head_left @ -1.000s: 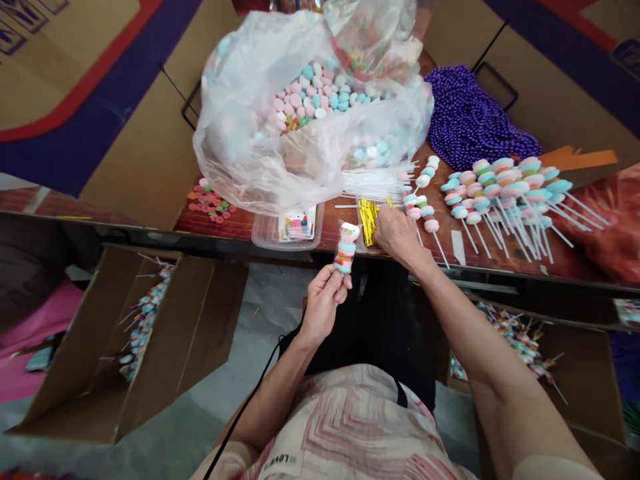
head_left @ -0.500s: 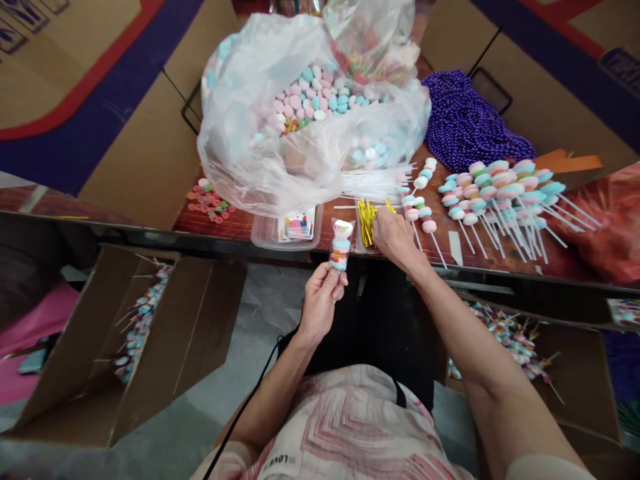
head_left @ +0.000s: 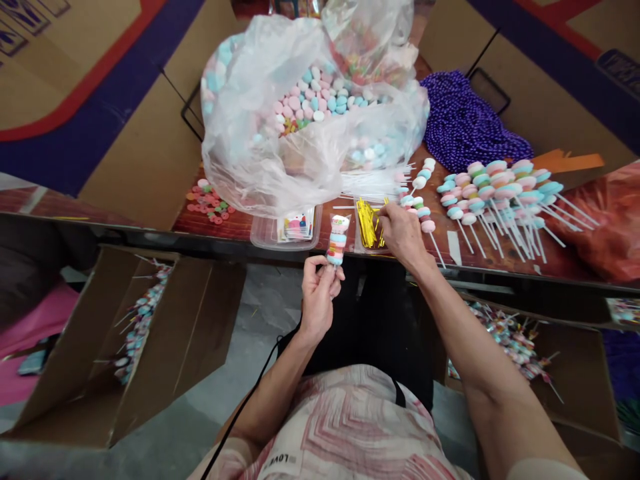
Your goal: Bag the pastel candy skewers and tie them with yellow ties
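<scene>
My left hand (head_left: 319, 297) pinches the lower end of a marshmallow skewer (head_left: 337, 241) in clear wrapping, held upright in front of the table edge. Its pink, blue and white pieces show through the film. My right hand (head_left: 404, 233) is at a small clear tray of gold twist ties (head_left: 367, 223), fingertips closed together over its right side. Gold shows above and below those fingertips, so a tie appears pinched there. Left of the wrapped skewer is a plastic tub (head_left: 257, 233) with printed cards (head_left: 297, 225) in it.
A large plastic bag of marshmallows (head_left: 320, 93) fills the table's middle. White sticks (head_left: 375, 181) lie before it. Unwrapped marshmallow skewers (head_left: 500, 187) lie at right, near purple cord (head_left: 470, 120). Gummy rings (head_left: 213, 201) lie left. Cardboard boxes (head_left: 200, 320) with finished skewers stand below.
My right hand has shifted slightly right and up over the twist-tie tray, uncovering more of the ties. My left hand has raised the wrapped skewer a little and turned it.
</scene>
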Demonstrator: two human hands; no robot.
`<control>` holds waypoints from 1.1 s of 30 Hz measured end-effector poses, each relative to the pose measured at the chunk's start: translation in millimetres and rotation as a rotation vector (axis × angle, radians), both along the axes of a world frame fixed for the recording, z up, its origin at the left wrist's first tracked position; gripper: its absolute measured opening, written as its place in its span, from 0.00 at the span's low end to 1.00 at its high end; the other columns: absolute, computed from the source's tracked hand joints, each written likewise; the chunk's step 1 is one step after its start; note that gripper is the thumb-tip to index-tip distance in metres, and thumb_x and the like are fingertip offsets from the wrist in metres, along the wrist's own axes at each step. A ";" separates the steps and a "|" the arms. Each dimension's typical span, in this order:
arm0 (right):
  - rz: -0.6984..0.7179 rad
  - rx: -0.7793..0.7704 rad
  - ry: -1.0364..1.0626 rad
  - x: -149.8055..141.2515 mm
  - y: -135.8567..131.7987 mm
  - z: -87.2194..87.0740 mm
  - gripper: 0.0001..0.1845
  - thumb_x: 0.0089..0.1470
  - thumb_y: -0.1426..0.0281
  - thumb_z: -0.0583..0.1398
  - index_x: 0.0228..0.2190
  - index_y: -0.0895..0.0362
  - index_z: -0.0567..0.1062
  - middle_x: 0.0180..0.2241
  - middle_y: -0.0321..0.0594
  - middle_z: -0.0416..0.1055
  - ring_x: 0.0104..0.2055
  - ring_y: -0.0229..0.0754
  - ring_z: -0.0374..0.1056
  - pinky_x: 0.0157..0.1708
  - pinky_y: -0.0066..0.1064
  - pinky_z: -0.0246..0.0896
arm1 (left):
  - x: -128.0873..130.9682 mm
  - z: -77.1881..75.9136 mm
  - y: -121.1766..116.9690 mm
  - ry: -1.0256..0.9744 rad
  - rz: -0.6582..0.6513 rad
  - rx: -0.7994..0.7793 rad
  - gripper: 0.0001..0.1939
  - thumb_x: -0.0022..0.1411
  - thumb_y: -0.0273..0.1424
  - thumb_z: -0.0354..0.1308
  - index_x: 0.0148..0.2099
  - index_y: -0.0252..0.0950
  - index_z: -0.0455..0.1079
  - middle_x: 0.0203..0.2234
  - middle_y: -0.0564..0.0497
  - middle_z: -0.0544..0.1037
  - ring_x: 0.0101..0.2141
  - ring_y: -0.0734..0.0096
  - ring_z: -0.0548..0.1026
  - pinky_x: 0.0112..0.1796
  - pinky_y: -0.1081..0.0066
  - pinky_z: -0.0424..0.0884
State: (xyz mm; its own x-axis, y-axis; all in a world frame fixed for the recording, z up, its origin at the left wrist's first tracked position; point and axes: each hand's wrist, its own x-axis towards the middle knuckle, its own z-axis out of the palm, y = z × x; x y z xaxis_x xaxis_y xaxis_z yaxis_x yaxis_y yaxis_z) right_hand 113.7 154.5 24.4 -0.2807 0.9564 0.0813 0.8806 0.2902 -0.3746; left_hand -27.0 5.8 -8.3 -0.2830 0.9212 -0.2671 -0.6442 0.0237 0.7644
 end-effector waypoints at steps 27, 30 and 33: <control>-0.170 0.111 -0.116 -5.5 -5.8 4.7 0.19 0.60 0.76 0.46 0.40 0.59 0.76 0.39 0.50 0.77 0.38 0.49 0.68 0.32 0.34 0.49 | 0.6 2.6 8.9 -0.046 -0.003 -0.020 0.14 0.56 0.34 0.67 0.36 0.38 0.63 0.24 0.56 0.72 0.18 0.86 0.55 0.21 0.79 0.48; -0.155 0.151 -0.047 -3.9 -3.9 -0.3 0.20 0.59 0.77 0.45 0.40 0.60 0.75 0.39 0.51 0.76 0.39 0.49 0.67 0.34 0.35 0.53 | 0.7 2.7 10.8 -0.057 -0.003 -0.025 0.14 0.56 0.34 0.67 0.36 0.38 0.64 0.24 0.56 0.72 0.18 0.86 0.55 0.21 0.79 0.49; -0.077 0.162 0.038 0.1 -2.4 -8.0 0.19 0.58 0.78 0.46 0.40 0.60 0.75 0.40 0.51 0.76 0.42 0.48 0.68 0.38 0.35 0.57 | 1.0 2.4 13.5 -0.069 0.001 -0.028 0.14 0.55 0.33 0.67 0.37 0.38 0.63 0.24 0.56 0.73 0.18 0.86 0.55 0.21 0.79 0.48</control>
State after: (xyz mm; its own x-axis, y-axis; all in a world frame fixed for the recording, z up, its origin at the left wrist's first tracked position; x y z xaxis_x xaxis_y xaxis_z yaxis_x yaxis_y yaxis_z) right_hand 113.8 152.0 16.4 -0.2010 0.9485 0.2449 0.8887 0.2817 -0.3616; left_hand -26.0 19.2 -5.9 -0.2639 0.9129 -0.3114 -0.6956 0.0436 0.7171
